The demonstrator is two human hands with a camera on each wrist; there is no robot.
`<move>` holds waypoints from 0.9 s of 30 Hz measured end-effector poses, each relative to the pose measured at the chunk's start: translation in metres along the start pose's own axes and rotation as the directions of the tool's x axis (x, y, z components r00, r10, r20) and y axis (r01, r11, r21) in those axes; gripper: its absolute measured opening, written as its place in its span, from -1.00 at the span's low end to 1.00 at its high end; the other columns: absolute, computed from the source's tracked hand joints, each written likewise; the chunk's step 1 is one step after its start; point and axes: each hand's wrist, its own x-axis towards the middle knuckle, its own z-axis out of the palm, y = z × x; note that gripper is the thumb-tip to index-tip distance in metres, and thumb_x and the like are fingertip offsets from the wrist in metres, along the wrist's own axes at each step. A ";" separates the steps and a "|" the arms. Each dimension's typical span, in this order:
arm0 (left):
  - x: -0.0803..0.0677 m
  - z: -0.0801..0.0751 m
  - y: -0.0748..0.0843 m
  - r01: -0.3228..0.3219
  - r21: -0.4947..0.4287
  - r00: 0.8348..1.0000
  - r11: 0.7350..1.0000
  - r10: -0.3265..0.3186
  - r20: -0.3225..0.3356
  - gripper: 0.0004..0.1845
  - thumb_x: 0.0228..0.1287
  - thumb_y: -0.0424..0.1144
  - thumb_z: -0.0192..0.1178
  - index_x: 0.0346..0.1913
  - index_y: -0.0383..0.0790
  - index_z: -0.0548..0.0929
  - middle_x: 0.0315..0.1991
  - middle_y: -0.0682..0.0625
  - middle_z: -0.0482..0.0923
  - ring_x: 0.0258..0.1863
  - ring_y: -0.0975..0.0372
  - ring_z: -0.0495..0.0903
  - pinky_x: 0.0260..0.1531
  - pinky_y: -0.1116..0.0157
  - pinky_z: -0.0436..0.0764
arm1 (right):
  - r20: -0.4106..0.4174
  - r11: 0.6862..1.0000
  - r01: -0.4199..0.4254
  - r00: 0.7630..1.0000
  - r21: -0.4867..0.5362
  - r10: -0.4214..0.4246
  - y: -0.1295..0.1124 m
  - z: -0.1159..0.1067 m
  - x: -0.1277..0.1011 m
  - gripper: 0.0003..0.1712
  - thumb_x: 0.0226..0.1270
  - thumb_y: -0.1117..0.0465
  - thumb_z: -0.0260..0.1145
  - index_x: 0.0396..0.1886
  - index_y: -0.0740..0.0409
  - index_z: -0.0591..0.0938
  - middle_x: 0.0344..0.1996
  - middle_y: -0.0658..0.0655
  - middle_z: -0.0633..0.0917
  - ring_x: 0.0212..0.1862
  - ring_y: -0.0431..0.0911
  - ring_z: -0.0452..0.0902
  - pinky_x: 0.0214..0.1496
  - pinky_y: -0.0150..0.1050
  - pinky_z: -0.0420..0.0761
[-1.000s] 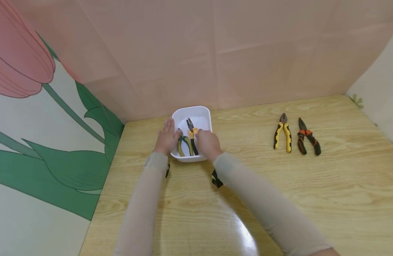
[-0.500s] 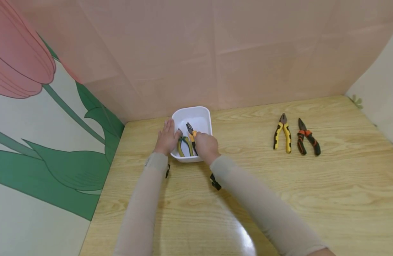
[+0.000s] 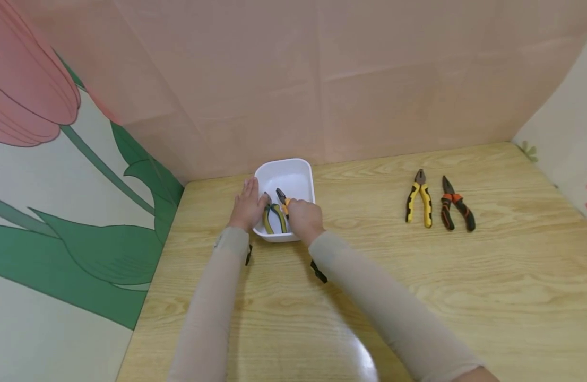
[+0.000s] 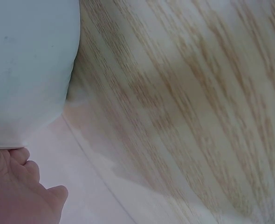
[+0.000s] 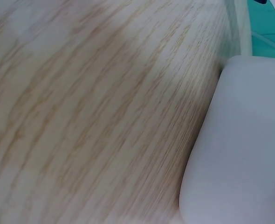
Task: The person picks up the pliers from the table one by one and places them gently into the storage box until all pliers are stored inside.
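1. The orange pliers (image 3: 282, 199) are in the tray (image 3: 293, 172), with their dark nose pointing toward its far side. Most of their handles are hidden by the right hand.
2. The right hand (image 3: 307, 217) holds the orange pliers, its fingers curled round the handles. It reaches in over the near right part of the tray.
3. The green pliers (image 3: 274, 209) lie in the tray just left of the orange pliers, with their handles spread toward the near wall.
4. The left hand (image 3: 247, 206) rests against the tray's left side, fingers fairly straight and thumb at the rim; it has no tool. The left wrist view shows several of its fingertips at the tray's edge.
5. The tray is white with rounded corners and sits on the table (image 3: 365, 212) near the pink backdrop (image 3: 255, 85).
6. Well to the right, the yellow pliers (image 3: 420, 185) and the red pliers (image 3: 451, 197) lie side by side on the table, apart from each other, noses pointing away from the person.
7. Long pale sleeves (image 3: 205, 307) cover both forearms.
8. A painted tulip (image 3: 28, 85) shows on the wall at left.
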 end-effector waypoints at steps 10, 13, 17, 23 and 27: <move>0.001 0.002 -0.002 -0.002 0.003 1.000 1.000 0.002 0.000 -0.26 0.65 0.06 -0.29 0.63 -0.26 -0.21 0.66 -0.11 -0.30 0.62 0.09 -0.37 0.55 -0.16 -0.19 | 0.026 1.000 0.003 1.000 -0.022 -0.003 -0.001 0.002 0.002 -0.80 0.51 0.19 0.22 -0.14 0.22 0.69 -0.27 0.20 0.77 -0.24 0.05 0.71 -0.22 -0.03 0.73; 0.001 0.002 -0.002 -0.004 0.004 1.000 1.000 0.004 -0.006 -0.26 0.65 0.05 -0.28 0.63 -0.26 -0.21 0.66 -0.13 -0.27 0.63 0.09 -0.35 0.55 -0.16 -0.18 | 0.041 0.999 0.005 0.999 -0.032 -0.003 -0.002 0.001 0.003 -0.83 0.48 0.21 0.24 -0.14 0.20 0.70 -0.27 0.18 0.77 -0.24 0.03 0.71 -0.22 -0.05 0.73; 0.001 0.002 -0.001 -0.010 0.005 1.000 1.000 0.010 -0.009 -0.26 0.65 0.05 -0.29 0.63 -0.26 -0.21 0.66 -0.14 -0.26 0.63 0.08 -0.36 0.55 -0.17 -0.17 | 0.068 0.999 -0.005 0.998 -0.044 0.008 -0.004 -0.002 0.003 -0.83 0.47 0.22 0.25 -0.12 0.19 0.71 -0.28 0.16 0.77 -0.25 0.00 0.71 -0.22 -0.06 0.73; 0.001 0.002 0.000 -0.002 -0.004 1.000 1.000 0.002 -0.005 -0.26 0.65 0.06 -0.29 0.64 -0.24 -0.21 0.66 -0.13 -0.28 0.62 0.10 -0.37 0.55 -0.16 -0.19 | 0.097 0.998 -0.018 0.995 -0.055 0.023 -0.006 -0.004 0.002 -0.82 0.49 0.19 0.25 -0.09 0.17 0.70 -0.28 0.14 0.76 -0.27 -0.03 0.69 -0.21 -0.09 0.74; 0.001 0.002 -0.001 -0.001 -0.004 1.000 1.000 0.001 -0.003 -0.26 0.65 0.05 -0.27 0.63 -0.25 -0.21 0.66 -0.13 -0.28 0.62 0.09 -0.37 0.55 -0.16 -0.19 | 0.099 0.998 -0.017 0.995 -0.060 0.023 -0.006 -0.003 0.002 -0.82 0.49 0.21 0.25 -0.09 0.16 0.71 -0.28 0.13 0.77 -0.26 -0.03 0.69 -0.20 -0.09 0.74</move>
